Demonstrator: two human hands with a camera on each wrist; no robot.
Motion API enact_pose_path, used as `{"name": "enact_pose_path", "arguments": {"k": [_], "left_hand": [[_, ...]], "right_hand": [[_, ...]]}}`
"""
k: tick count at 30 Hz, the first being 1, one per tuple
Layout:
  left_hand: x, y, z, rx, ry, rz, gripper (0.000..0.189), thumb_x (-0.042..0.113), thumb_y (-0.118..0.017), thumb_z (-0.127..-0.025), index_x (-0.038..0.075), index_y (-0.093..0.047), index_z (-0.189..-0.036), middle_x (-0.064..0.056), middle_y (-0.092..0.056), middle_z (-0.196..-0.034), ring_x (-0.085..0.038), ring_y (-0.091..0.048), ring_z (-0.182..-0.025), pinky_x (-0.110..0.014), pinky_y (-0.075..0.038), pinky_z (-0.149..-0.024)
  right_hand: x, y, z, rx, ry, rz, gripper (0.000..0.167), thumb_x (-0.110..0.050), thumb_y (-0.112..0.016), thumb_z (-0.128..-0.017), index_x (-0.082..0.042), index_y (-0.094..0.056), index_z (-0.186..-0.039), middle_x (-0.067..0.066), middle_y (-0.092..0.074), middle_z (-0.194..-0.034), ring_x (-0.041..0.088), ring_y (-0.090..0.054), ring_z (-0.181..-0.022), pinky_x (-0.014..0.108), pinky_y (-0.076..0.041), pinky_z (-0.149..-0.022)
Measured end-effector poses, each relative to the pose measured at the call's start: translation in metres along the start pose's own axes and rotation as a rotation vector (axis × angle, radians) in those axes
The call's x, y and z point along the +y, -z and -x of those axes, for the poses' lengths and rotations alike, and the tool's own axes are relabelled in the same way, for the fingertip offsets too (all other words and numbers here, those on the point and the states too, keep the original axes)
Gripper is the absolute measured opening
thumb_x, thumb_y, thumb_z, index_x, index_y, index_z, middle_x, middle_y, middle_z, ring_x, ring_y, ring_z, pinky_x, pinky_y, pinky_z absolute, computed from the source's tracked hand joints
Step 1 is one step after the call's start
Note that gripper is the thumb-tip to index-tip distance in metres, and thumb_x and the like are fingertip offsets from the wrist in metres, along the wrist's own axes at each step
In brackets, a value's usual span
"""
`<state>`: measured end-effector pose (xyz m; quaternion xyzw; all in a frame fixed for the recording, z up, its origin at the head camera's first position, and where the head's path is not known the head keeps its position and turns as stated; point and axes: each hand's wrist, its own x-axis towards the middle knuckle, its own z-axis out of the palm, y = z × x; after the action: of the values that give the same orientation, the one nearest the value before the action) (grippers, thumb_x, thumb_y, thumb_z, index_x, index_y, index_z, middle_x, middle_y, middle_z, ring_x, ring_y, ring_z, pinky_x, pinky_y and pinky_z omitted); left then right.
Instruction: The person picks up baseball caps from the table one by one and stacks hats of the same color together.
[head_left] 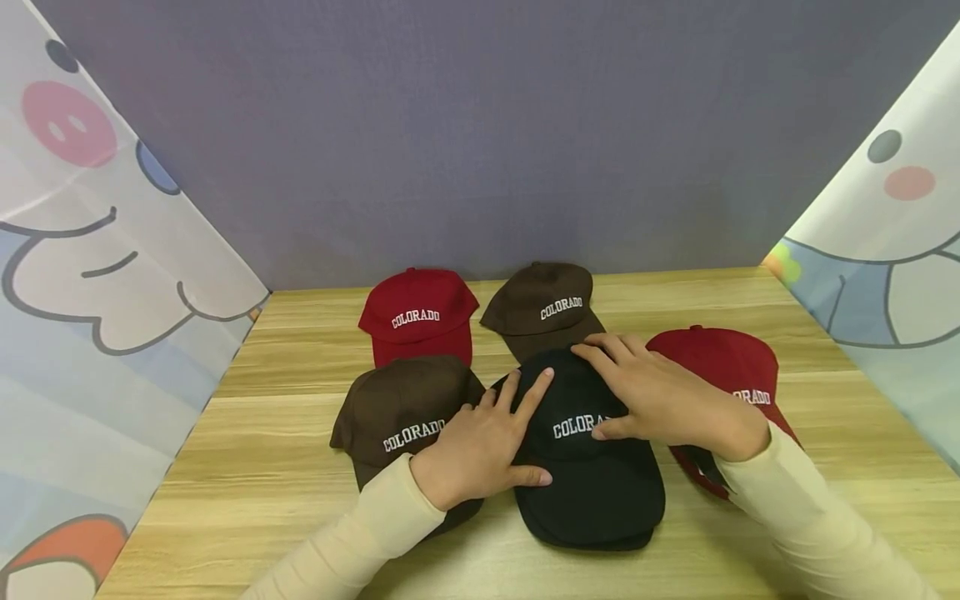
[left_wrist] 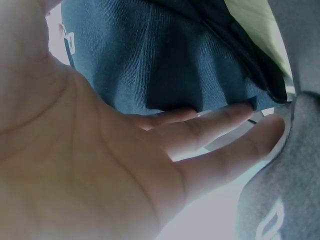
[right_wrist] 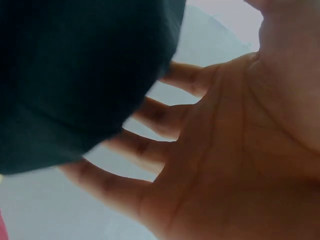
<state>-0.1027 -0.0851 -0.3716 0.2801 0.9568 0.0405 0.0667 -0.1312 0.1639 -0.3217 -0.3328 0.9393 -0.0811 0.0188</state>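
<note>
A black cap (head_left: 588,492) with white COLORADO lettering sits at the front middle of the table, brim toward me. A second dark edge shows under its brim. My left hand (head_left: 480,446) rests against the cap's left side, fingers spread and mostly straight. On the other side, my right hand (head_left: 667,396) touches the crown with extended, slightly bent fingers, its thumb over the last letters. The left wrist view shows dark cap fabric (left_wrist: 150,60) beside the palm. In the right wrist view the fingertips go behind the dark crown (right_wrist: 75,80).
A brown cap (head_left: 408,400) lies left of the black one, partly behind my left hand. Behind them are a red cap (head_left: 416,308) and another brown cap (head_left: 543,304). At the right, a second red cap (head_left: 720,358) is partly covered by my right hand. A grey partition (head_left: 495,142) stands at the back.
</note>
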Motion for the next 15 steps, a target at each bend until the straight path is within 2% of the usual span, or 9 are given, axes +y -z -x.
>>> {"name": "enact_pose_path", "arguments": {"k": [10,15], "left_hand": [[0.003,0.0,0.001,0.0,0.005,-0.026,0.128,0.075,-0.069,-0.08,0.03,0.018,-0.163,-0.02,-0.023,-0.168,-0.04,-0.055,-0.135,-0.054,-0.056,-0.096],[0.004,0.0,0.001,0.0,0.008,-0.042,0.128,0.075,-0.069,-0.08,0.03,0.017,-0.163,-0.02,-0.023,-0.168,-0.039,-0.056,-0.134,-0.053,-0.055,-0.097]], "right_hand": [[-0.006,-0.014,-0.009,0.022,-0.026,-0.004,0.114,-0.054,-0.09,-0.071,-0.007,-0.032,-0.158,0.017,-0.04,-0.155,0.041,-0.041,-0.141,0.065,-0.038,-0.111],[-0.009,-0.018,-0.011,0.028,-0.035,0.013,0.114,-0.052,-0.091,-0.071,-0.006,-0.033,-0.157,0.019,-0.038,-0.155,0.041,-0.042,-0.139,0.066,-0.038,-0.11]]}}
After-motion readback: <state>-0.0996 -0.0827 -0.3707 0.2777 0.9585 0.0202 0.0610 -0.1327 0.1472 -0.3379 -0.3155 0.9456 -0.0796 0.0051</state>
